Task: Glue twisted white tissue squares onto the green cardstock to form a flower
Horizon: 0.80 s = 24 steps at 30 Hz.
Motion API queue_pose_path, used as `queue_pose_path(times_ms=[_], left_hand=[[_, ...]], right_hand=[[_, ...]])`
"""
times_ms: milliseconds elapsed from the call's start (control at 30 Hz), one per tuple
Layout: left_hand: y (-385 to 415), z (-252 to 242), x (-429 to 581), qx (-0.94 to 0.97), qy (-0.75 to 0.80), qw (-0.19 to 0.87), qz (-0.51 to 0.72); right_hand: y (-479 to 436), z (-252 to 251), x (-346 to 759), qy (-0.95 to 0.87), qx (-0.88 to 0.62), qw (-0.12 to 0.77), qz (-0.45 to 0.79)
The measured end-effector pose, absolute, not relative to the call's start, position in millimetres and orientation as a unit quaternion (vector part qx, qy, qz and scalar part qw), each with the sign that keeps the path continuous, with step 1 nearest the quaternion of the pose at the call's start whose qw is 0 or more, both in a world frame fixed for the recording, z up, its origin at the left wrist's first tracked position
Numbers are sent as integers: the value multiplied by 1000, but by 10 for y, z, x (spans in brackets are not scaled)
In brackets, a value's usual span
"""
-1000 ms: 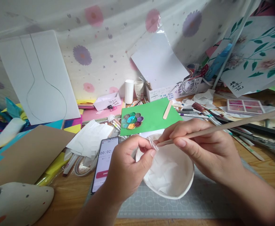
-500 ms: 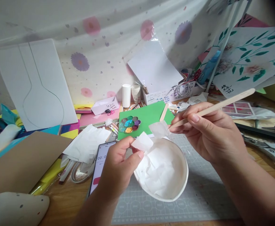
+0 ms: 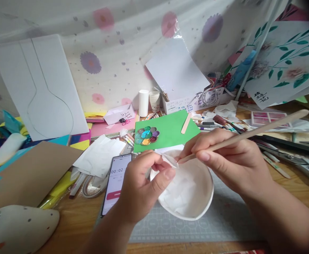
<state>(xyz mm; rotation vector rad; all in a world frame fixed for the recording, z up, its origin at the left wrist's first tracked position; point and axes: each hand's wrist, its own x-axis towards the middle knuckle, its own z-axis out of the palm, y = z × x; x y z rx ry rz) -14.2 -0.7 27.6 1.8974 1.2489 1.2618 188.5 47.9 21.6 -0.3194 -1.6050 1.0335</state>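
Observation:
My left hand point(image 3: 146, 180) pinches a small piece of white paper point(image 3: 170, 160) between thumb and fingers. In my right hand point(image 3: 223, 158) is a flat wooden craft stick point(image 3: 260, 131), slanting up to the right, its lower end at the edge of that paper. Both hands are over the rim of a white bowl point(image 3: 208, 197). Inside the bowl lie several crumpled white paper pieces point(image 3: 182, 190). Whether the stick touches the paper or carries anything on its tip, I cannot tell.
Under the bowl is a grey cutting mat point(image 3: 223, 225). A phone point(image 3: 114, 187) with a running timer lies left, beside white tissues point(image 3: 98, 155). Behind are a green sheet point(image 3: 167, 135), a paint palette point(image 3: 147, 135) and another craft stick point(image 3: 186, 123). Scissors point(image 3: 297, 162) lie right.
My right hand has moved left and down, bringing the stick to the paper in my left hand. The paper piece formerly at the stick's tip no longer shows separately. The view has shifted slightly.

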Motion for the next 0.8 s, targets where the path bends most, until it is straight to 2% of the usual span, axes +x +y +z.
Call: queue_pose_path(times_ms=[167,300,667,800], left_hand=[[-2,207,-137,656,501,320,465],[13,208,-146,626,511,346,477],[74,246,-267,636,548,285,463],[86,356,-309,721,528,217,393]], right_hand=[[439,247,1840,-721,-130,547,405],[526,203,1893,-682,-144,563,443],[676,280,2027,-569,-117,647,494],[695,276,2077,-597,-107,623,494]])
